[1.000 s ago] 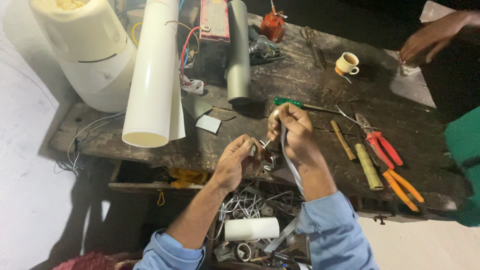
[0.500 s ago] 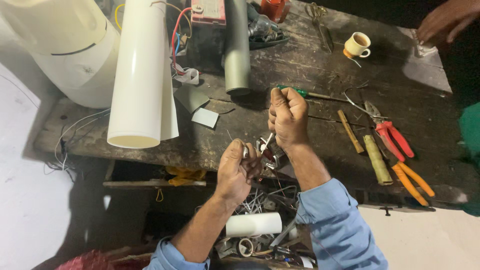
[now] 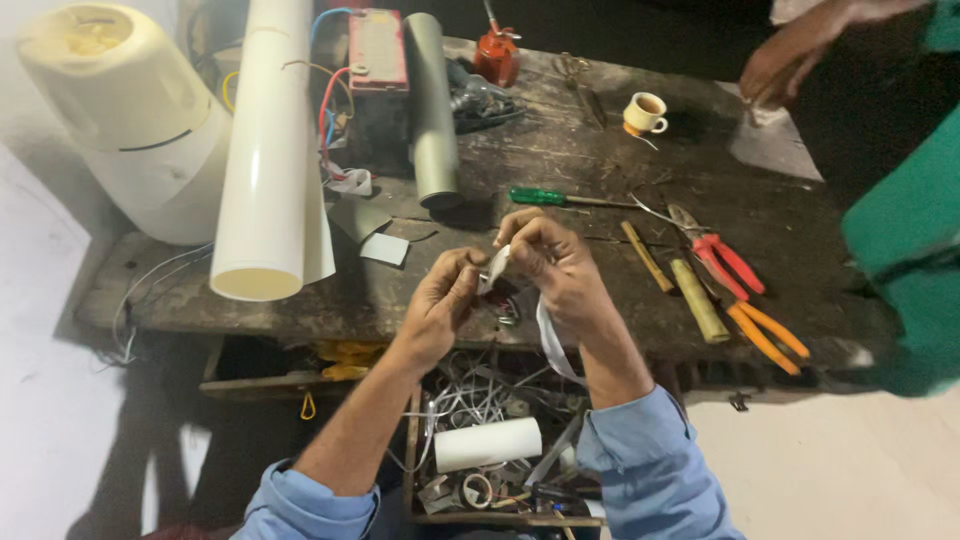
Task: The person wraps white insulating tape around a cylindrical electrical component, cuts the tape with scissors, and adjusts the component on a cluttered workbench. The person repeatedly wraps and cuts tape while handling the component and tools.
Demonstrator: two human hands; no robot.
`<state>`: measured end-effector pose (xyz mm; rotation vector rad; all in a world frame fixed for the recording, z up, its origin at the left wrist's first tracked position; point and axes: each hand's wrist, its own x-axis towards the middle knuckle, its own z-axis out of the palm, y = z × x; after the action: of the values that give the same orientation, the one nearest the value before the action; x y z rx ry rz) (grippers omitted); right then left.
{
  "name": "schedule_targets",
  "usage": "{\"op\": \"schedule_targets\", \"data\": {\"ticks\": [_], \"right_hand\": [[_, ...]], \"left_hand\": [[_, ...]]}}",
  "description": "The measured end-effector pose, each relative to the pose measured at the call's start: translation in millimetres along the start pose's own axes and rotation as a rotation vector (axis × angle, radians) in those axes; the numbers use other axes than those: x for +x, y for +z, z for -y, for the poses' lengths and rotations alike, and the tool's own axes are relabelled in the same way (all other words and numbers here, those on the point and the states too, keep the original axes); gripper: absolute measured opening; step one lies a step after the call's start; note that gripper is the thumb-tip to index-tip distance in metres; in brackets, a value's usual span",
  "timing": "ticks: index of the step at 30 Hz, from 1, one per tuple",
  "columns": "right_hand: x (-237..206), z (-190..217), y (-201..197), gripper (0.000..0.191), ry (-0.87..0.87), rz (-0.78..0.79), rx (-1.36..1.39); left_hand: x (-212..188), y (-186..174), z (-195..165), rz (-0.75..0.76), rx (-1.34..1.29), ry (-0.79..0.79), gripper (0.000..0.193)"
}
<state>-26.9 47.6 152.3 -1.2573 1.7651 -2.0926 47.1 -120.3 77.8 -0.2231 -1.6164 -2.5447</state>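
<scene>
Over workbench edge, hands now meet: left hand (image 3: 440, 300), right hand (image 3: 545, 265) pinching white strip (image 3: 548, 345) (earlier apart).

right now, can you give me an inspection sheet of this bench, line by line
surface: worn dark wooden bench, scratched, with an open drawer below it.
job's things: a small metal part pinched between both hands; a white strip hangs from it.
clutter: white pipe, grey pipe, green-handled screwdriver, red pliers, orange pliers, cup, red oil can, cream appliance.
grippers: left hand and right hand both closed on the part.
cables: red and blue wires by a red box; loose white wire at the bench's near-left edge.
surroundings: another person's hand and green garment; pale floor.
</scene>
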Motion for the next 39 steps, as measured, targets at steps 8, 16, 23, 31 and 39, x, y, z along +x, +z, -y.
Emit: {"op": "schedule_targets", "data": {"ticks": [8, 16, 23, 31, 39], "right_hand": [[-104, 52, -64, 0.016, 0.176, -0.196, -0.664], [-205, 61, -215, 0.014, 0.338, -0.797, -1.318], [-299, 40, -183, 0.013, 0.480, -0.799, -1.159], [-341, 24, -90, 0.014, 0.523, -0.577, -1.017], [-347, -11, -13, 0.011, 0.665, 0.097, -1.001]], "left_hand": [[0, -1, 4, 0.120, 0.090, 0.072, 0.026], [-25, -19, -25, -0.081, 0.194, -0.173, 0.027], [-42, -20, -16, 0.087, 0.653, 0.038, 0.033], [-36, 7, -24, 0.062, 1.194, 0.055, 0.056], [-26, 0, -11, 0.177, 1.514, 0.281, 0.030]]}}
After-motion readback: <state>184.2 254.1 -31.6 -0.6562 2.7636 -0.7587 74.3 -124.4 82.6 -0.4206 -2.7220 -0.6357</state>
